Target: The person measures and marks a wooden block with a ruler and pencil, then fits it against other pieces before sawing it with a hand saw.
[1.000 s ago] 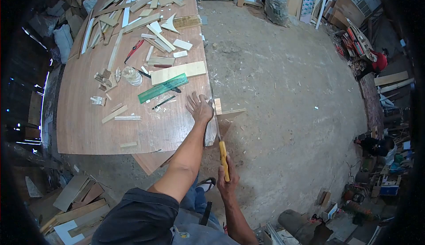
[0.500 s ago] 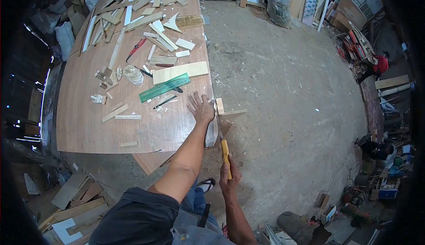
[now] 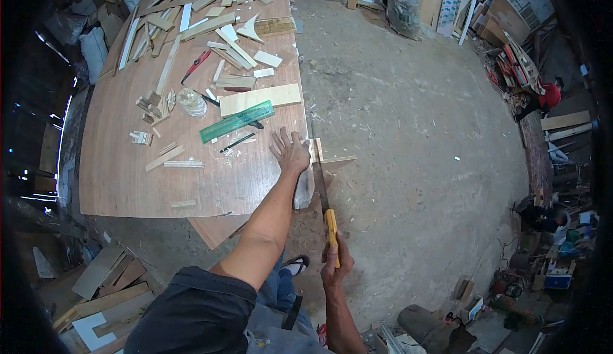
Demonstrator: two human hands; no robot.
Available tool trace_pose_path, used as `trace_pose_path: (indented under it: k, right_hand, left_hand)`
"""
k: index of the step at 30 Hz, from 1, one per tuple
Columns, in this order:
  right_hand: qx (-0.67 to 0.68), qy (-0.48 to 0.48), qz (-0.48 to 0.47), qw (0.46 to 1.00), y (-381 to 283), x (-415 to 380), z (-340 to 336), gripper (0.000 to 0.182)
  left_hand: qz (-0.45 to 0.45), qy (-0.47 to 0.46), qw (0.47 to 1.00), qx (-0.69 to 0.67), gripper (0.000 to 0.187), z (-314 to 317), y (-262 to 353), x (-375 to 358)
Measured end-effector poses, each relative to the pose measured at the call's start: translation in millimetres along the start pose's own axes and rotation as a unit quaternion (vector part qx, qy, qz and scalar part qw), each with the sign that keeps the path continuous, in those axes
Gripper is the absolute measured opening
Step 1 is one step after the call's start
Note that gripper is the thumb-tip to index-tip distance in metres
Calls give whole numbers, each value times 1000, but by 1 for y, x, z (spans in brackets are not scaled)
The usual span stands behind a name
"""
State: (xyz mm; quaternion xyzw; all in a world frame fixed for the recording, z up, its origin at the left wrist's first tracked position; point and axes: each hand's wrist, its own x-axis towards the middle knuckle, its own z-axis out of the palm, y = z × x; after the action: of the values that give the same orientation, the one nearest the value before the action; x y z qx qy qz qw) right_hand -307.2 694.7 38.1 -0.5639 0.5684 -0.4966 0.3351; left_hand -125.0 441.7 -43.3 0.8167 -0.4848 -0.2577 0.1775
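Note:
My right hand (image 3: 338,261) is closed around the yellow handle of a handsaw (image 3: 321,188), to the right of the table edge. Its blade points away from me and meets a small light wood piece (image 3: 319,148) that juts past the edge. Flat on the edge beside that piece lies my left hand (image 3: 292,154), fingers spread and pressing down; what is under the palm is mostly hidden. Just beyond it on the table are a dark pencil (image 3: 238,143), a green ruler (image 3: 236,122) and a pale board (image 3: 260,100).
The wooden tabletop (image 3: 121,188) carries wood offcuts (image 3: 211,25), a clear jar (image 3: 192,103) and a red-handled tool (image 3: 196,66). Boards (image 3: 108,284) are stacked at lower left. The concrete floor (image 3: 408,130) stretches right, with a person in red (image 3: 549,95) at its far side.
My right hand has drawn the saw back toward me and slightly right, so more blade shows between the handle and the wood. My left hand stays in place.

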Motion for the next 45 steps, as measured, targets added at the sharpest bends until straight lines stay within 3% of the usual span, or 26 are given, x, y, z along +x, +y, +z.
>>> trace_pose_path:
  k: [12, 14, 21, 24, 26, 29, 32, 36, 39, 42, 44, 45]
  right_hand:
    - [-35, -8, -36, 999, 32, 29, 26, 37]
    - [-55, -22, 10, 998, 25, 24, 27, 40]
    - [-17, -24, 18, 999, 28, 21, 31, 41]
    - [-84, -28, -41, 995, 19, 37, 36, 42]
    - [-49, -39, 2, 998, 27, 27, 34, 43]
    - [-20, -13, -14, 1000, 46, 0, 29, 42]
    - [-57, -53, 26, 997, 24, 32, 32, 42]
    - [-29, -39, 19, 999, 37, 29, 36, 41]
    - [-49, -25, -52, 997, 38, 6, 27, 40]
    - [-49, -19, -37, 998, 19, 18, 26, 40]
    - [-101, -92, 69, 988, 0, 46, 31, 42]
    - [-100, -90, 67, 989, 3, 41, 33, 42]
  left_hand:
    - [-4, -11, 1000, -9, 45, -8, 4, -3]
    - [-4, -9, 1000, -9, 46, -9, 5, -3]
    - [0, -1, 1000, 8, 40, -3, 1, 0]
    - [10, 11, 1000, 2, 40, -3, 0, -2]
    - [12, 14, 1000, 8, 40, -4, 1, 0]
    - [12, 15, 1000, 8, 40, -4, 1, 0]
    - [12, 12, 1000, 3, 40, -4, 0, -7]
    - [13, 9, 1000, 1, 40, -6, 2, -5]
    - [9, 11, 1000, 12, 40, -3, 1, -1]
    - [20, 22, 1000, -4, 40, -3, -1, -4]
    - [19, 22, 1000, -2, 40, -2, -2, -5]
    - [21, 22, 1000, 1, 40, -3, -2, -3]
